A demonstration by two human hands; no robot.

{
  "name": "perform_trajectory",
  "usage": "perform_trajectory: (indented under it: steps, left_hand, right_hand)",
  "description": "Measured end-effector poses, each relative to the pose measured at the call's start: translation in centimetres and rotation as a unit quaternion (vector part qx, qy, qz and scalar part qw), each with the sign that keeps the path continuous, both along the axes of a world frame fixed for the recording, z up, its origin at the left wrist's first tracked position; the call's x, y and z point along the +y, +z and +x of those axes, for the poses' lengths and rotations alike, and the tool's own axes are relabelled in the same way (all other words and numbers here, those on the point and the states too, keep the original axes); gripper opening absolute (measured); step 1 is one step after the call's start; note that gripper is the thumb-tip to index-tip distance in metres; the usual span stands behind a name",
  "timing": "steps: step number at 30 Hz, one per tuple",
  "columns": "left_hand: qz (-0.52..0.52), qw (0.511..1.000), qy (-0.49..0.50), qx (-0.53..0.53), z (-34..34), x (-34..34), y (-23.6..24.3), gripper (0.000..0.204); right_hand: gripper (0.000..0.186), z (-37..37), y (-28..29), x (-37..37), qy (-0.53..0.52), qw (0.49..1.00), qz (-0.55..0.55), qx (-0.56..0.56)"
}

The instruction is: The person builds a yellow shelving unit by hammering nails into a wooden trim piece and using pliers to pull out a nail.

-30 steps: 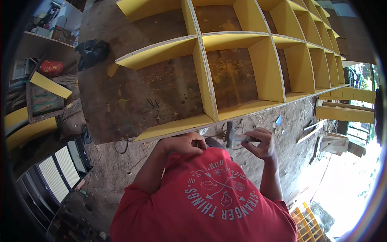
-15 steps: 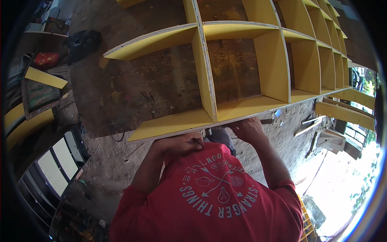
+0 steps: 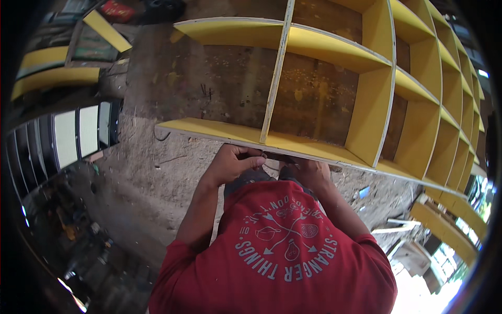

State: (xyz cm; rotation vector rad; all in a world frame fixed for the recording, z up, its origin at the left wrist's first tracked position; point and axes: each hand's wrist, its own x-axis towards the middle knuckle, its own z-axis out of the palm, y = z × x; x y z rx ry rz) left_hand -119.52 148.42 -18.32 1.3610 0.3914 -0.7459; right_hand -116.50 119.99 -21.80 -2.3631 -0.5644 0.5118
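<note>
A large yellow shelf unit (image 3: 308,142), made of panels in a grid of compartments, lies in front of me with its near edge just beyond my hands. My left hand (image 3: 235,162) is at that edge, below an upright divider, with thumb and fingers pinched together. Whatever is between them is too small or hidden to name. My right hand (image 3: 312,172) is close by on the right, under the same edge. Its fingers are mostly hidden by shadow and the panel, so I cannot tell what they hold.
A stained brown board (image 3: 225,78) shows inside the compartments. At left are a loose yellow strip (image 3: 107,31), curved yellow panels (image 3: 57,81) and a dark frame with pale panels (image 3: 65,138). Yellow boards (image 3: 444,230) and wood scraps (image 3: 397,227) are at right, on rough ground.
My view has turned, so the shelf unit appears shifted and tilted. My left hand has come away from the shirt front to the shelf edge, and my hands are closer together.
</note>
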Motion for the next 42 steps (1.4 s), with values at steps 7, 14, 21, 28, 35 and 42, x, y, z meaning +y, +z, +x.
perform_trajectory:
  steps: [7,14,21,28,35,42]
  left_hand:
    - [0.019,0.996,0.073,-0.039,-0.3,-0.8,-0.3,0.021]
    - [0.031,0.988,0.114,-0.101,-0.2,-1.8,-0.2,0.02]
    - [0.097,0.989,-0.045,-0.101,0.5,0.6,0.7,0.023]
    - [-0.035,0.99,-0.023,-0.134,0.0,1.0,-0.2,0.024]
    - [-0.07,0.991,0.03,-0.106,-0.5,0.4,-1.8,0.019]
    - [-0.033,0.992,0.029,-0.12,-0.2,0.3,-1.9,0.015]
  right_hand:
    - [0.033,0.4,2.9,-2.5,0.1,0.993,-0.051,0.022]
    - [0.034,-0.6,4.2,-6.1,0.141,0.984,-0.048,0.102]
    - [0.034,-2.7,5.2,-6.5,0.114,0.974,-0.134,0.143]
    - [0.04,-4.9,4.4,-5.7,0.104,0.973,-0.141,0.151]
    - [0.04,-4.5,5.1,-5.2,0.124,0.982,-0.04,0.135]
    - [0.038,-3.4,8.4,-3.8,0.18,0.951,-0.139,0.21]
